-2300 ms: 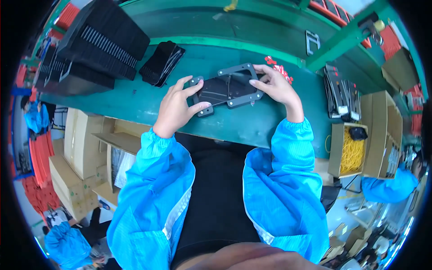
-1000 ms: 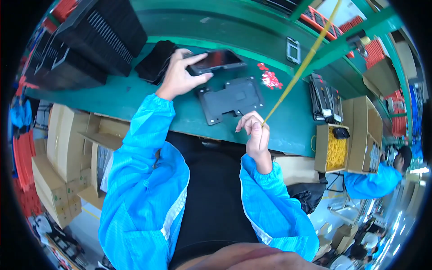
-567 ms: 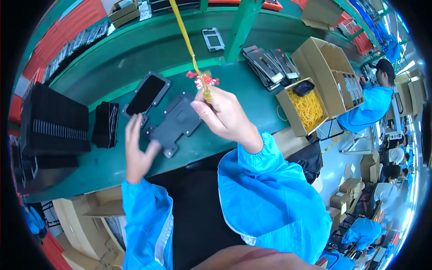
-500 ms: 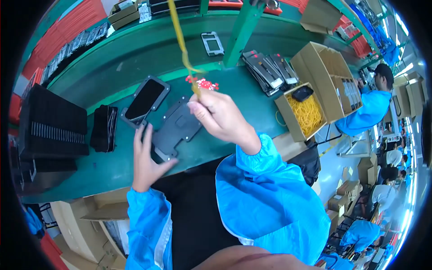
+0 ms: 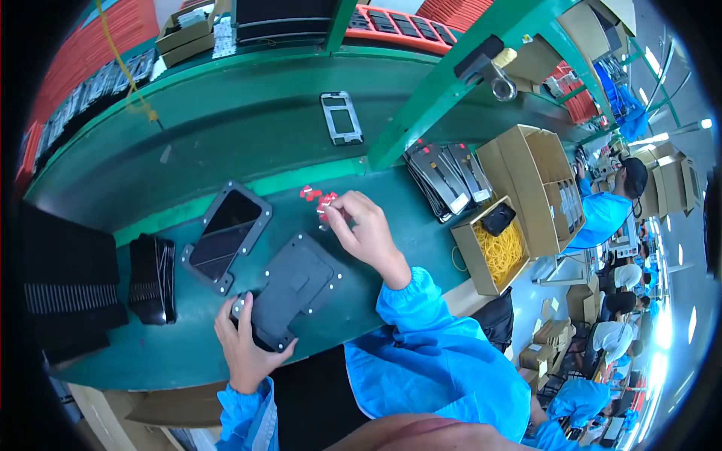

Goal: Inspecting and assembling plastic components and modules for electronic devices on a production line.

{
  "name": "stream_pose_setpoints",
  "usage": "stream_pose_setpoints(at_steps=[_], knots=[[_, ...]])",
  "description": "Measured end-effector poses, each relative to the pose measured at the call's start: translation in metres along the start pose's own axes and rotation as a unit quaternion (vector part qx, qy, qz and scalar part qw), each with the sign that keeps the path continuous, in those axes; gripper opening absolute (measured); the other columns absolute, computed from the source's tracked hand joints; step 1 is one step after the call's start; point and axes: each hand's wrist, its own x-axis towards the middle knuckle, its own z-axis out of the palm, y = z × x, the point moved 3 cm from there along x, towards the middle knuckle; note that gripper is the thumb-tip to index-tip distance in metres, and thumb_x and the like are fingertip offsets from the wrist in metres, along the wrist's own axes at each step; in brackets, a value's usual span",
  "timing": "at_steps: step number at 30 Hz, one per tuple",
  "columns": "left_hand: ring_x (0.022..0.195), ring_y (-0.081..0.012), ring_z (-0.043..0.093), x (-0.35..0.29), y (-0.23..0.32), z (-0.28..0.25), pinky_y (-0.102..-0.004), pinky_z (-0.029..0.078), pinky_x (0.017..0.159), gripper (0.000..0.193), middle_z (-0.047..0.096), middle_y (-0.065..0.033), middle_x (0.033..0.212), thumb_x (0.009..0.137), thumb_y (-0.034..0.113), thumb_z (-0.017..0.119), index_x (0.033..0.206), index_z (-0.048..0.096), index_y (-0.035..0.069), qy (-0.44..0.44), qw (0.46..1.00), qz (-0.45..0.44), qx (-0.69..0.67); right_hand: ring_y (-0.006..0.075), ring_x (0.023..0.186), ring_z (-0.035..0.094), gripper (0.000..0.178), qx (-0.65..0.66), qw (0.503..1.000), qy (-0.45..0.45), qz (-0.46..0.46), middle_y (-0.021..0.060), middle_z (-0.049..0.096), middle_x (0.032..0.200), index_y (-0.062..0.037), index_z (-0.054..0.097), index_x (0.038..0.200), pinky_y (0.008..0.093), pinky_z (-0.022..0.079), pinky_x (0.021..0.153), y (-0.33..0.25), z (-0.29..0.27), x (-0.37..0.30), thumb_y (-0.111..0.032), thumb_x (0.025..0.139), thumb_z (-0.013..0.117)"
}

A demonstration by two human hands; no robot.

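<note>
My left hand [image 5: 244, 342] grips the near-left end of a flat black fixture plate [image 5: 301, 278] with pale round studs along its edge; thumb and fingers sit on either side of its corner. At a small pile of red pieces [image 5: 307, 193], my right hand [image 5: 365, 233] pinches thumb and forefinger together; whatever lies between the tips is too small to make out. Left of the plate lies a similar black frame [image 5: 262, 212] with a dark, glossy phone screen [image 5: 229, 223] in it.
Black stacked panels [image 5: 150, 278] stand on the left. To the right are dark phone parts [image 5: 436, 180], a carton of yellow rubber bands [image 5: 500, 252] and a taller divided carton [image 5: 504, 161]. A green post [image 5: 429, 98] rises behind. A co-worker [image 5: 605, 214] sits at far right.
My right hand has come away from the yellow cord, which now hangs at the far left, and is at the red pieces. My left hand has closed on the plate's corner.
</note>
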Motion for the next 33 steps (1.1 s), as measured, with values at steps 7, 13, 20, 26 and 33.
stream_pose_setpoints(at_steps=[7, 13, 20, 26, 33], knots=[[0.132, -0.0459, 0.046, 0.011, 0.006, 0.007, -0.057, 0.038, 0.11, 0.118, 0.044, -0.0224, 0.148, 0.053, 0.025, 0.096, 0.157, 0.041, 0.007, -0.031, 0.999, -0.02, 0.014, 0.0282, 0.071, 0.06, 0.008, 0.01, 0.997, 0.058, -0.04, 0.0109, 0.064, 0.077, -0.0019, 0.069, 0.089, 0.0405, 0.048, 0.066, 0.027, 0.008, 0.004, -0.008, 0.094, 0.072], [0.134, -0.0448, 0.045, 0.006, 0.007, 0.006, -0.0572, 0.037, 0.112, 0.117, 0.044, -0.0222, 0.149, 0.057, 0.023, 0.096, 0.158, 0.039, 0.006, -0.015, 0.999, -0.027, 0.03, 0.0306, 0.07, 0.058, 0.012, 0.031, 0.995, 0.072, -0.059, 0.0116, 0.061, 0.076, -0.0017, 0.066, 0.086, 0.0417, 0.047, 0.068, 0.028, 0.015, 0.004, -0.009, 0.093, 0.072], [0.133, -0.044, 0.046, 0.005, 0.014, 0.009, -0.056, 0.037, 0.113, 0.118, 0.045, -0.022, 0.149, 0.057, 0.022, 0.096, 0.158, 0.039, 0.006, 0.005, 1.0, -0.01, 0.019, 0.033, 0.071, 0.056, 0.02, 0.022, 0.995, 0.064, -0.07, 0.0123, 0.059, 0.075, -0.0031, 0.063, 0.082, 0.0445, 0.047, 0.072, 0.02, 0.013, -0.008, -0.016, 0.096, 0.068], [0.134, -0.0435, 0.046, -0.005, 0.003, 0.004, -0.0528, 0.038, 0.113, 0.122, 0.048, -0.0231, 0.145, 0.052, 0.021, 0.098, 0.158, 0.039, 0.006, 0.043, 0.999, -0.016, 0.016, 0.0346, 0.078, 0.062, 0.017, 0.013, 0.988, 0.07, -0.136, 0.0134, 0.066, 0.081, -0.0022, 0.068, 0.089, 0.045, 0.049, 0.073, 0.005, 0.029, 0.008, -0.017, 0.096, 0.069], [0.126, -0.0418, 0.051, 0.003, 0.009, -0.007, -0.0516, 0.043, 0.107, 0.116, 0.05, -0.0209, 0.138, 0.054, 0.032, 0.1, 0.154, 0.045, 0.009, 0.053, 0.999, 0.01, 0.001, 0.0368, 0.092, 0.072, 0.019, -0.039, 0.999, 0.014, -0.022, 0.0181, 0.075, 0.096, -0.0004, 0.07, 0.107, 0.0481, 0.057, 0.085, 0.047, 0.009, 0.078, -0.014, 0.095, 0.066]])
